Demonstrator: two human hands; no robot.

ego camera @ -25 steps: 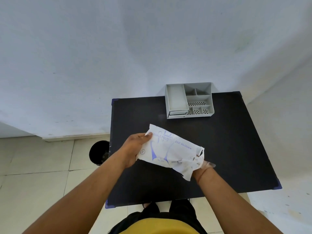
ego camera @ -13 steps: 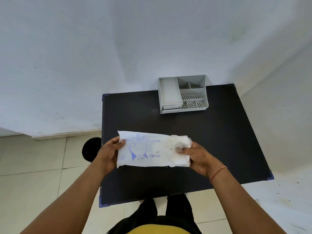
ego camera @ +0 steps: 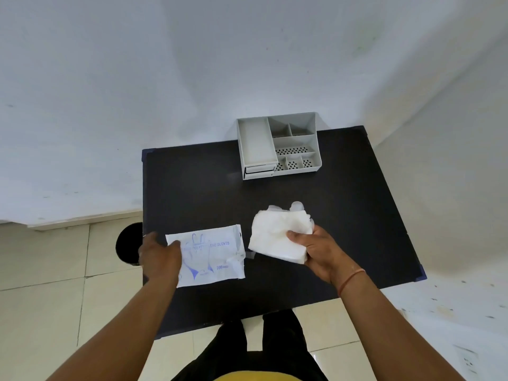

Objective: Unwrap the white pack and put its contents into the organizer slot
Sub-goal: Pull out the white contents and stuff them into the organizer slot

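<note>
The white wrapper (ego camera: 213, 254) with blue glove print lies flat over the near left of the black table (ego camera: 343, 215); my left hand (ego camera: 158, 257) grips its left end. My right hand (ego camera: 316, 251) holds a folded stack of thin white plastic gloves (ego camera: 277, 235) a little above the table, apart from the wrapper, thumb on top. The grey organizer (ego camera: 313, 127) stands at the table's far edge, with a long left slot, smaller compartments on the right and a small drawer at the front.
A round black bin (ego camera: 127, 243) stands on the tiled floor left of the table. A white wall rises right behind the organizer. My legs are at the table's near edge.
The stack of gloves has come out of the wrapper's right end. My right hand drew it away to the right, while my left hand kept the wrapper, which now looks flat.
</note>
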